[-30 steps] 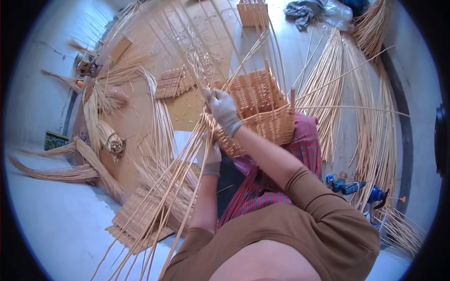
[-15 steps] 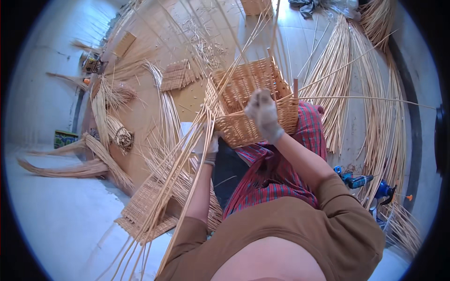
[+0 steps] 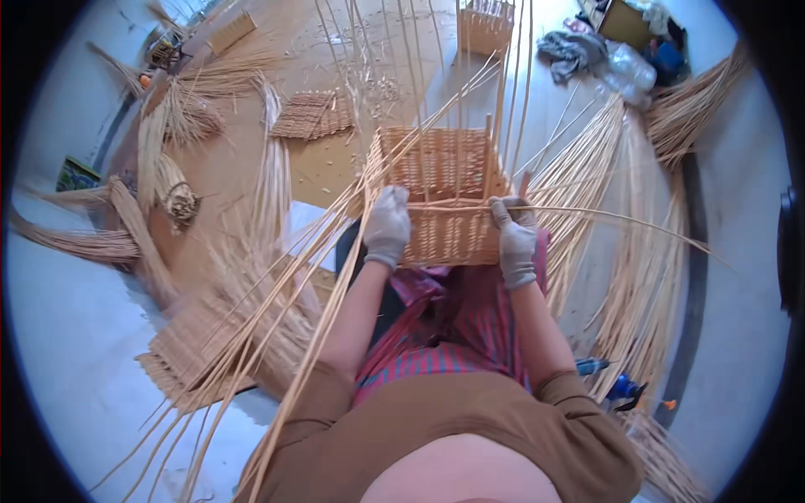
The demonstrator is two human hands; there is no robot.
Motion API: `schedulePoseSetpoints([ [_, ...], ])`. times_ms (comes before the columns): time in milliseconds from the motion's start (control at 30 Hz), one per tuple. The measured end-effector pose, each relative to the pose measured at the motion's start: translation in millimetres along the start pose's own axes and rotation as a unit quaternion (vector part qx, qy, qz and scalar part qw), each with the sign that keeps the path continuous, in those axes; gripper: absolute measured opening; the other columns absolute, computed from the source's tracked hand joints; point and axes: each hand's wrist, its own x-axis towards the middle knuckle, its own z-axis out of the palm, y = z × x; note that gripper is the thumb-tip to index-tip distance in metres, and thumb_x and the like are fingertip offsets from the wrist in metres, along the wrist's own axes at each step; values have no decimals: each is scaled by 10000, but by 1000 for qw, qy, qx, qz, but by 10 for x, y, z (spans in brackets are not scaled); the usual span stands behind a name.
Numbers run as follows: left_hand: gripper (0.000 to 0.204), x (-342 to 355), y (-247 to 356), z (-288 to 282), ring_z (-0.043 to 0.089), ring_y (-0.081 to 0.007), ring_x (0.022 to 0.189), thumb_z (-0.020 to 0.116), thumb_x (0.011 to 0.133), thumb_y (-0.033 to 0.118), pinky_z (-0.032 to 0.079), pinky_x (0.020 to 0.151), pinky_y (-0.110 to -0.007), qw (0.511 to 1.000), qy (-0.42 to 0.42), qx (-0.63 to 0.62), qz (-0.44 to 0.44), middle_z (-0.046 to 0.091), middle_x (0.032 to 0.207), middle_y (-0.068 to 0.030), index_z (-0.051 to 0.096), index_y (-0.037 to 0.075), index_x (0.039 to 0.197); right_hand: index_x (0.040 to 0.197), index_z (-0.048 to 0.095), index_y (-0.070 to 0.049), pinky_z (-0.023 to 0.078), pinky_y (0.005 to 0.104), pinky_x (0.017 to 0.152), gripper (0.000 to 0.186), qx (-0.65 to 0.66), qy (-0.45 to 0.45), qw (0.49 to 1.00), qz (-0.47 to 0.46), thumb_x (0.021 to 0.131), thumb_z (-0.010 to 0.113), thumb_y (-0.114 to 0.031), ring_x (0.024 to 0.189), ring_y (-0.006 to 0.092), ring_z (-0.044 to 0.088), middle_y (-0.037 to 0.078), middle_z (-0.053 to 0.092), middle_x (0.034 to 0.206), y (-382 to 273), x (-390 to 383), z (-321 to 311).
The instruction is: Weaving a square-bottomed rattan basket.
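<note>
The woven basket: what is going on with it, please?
A person's gloved left hand grips a woven basket at the left end of its near rim. The gloved right hand is at the right end, where a long strand runs out to the right. Loose strands gather beside the left hand. Long pale bundles lie on the right.

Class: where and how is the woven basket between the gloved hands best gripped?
Probably grip the woven basket by both ends of its near wall, from the wearer's side: its broad face turns that way, while upright rods crowd the open top.
</note>
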Motion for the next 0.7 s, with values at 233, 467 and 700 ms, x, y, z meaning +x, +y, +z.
schedulePoseSetpoints([
  [233,194,-31,-72,116,625,-137,573,725,1029,174,536,549,-322,962,-36,-259,-76,636,745,-56,593,58,947,1087,672,-49,580,271,864,101,-93,51,989,-107,1006,728,-26,900,109,692,38,738,993,-78,264,185],
  [467,289,16,-85,164,622,-134,523,749,1024,269,520,537,-339,968,20,-204,-148,608,651,-28,595,65,889,1547,470,-74,523,439,1036,607,-179,-216,913,-298,980,681,-14,1170,284,709,151,693,1413,-1002,593,1579],
  [700,285,-184,35,176,707,-168,814,601,1054,26,615,728,-333,916,112,-383,-40,720,1077,-82,612,69,1336,1286,589,-60,518,251,635,221,0,-38,995,-94,1075,639,-105,729,98,644,50,742,941,146,95,-369],
])
